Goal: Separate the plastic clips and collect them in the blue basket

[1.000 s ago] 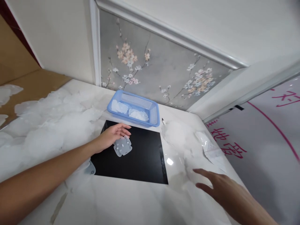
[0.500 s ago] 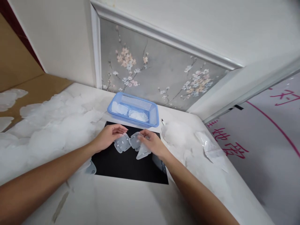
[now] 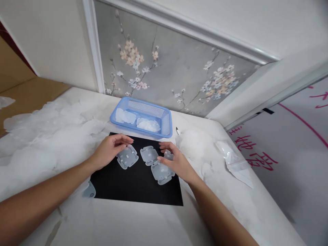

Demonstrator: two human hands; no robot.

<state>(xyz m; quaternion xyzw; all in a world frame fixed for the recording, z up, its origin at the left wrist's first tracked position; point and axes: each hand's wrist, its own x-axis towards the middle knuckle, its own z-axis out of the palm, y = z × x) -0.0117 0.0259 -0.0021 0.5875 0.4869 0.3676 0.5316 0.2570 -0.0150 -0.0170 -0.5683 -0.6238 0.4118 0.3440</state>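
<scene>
My left hand pinches the top edge of a translucent plastic piece, roughly square with notched corners and small pale marks. My right hand has thumb and fingers apart over the right side of the black sheet. Under its thumb is a second clear piece, and part of another shows between thumb and fingers. A further translucent piece lies flat between my hands. At the sheet's lower left corner, one more piece overlaps the edge.
Behind the sheet stands a blue basket with two stacks of pieces inside. A large heap of translucent pieces covers the table's left. To the right are another pale pile, a clear bag and a pen.
My hands have moved apart. The pieces at my right hand have separated, and one lies flat lower right. The left piece has shifted slightly left. The camera view has moved somewhat.
</scene>
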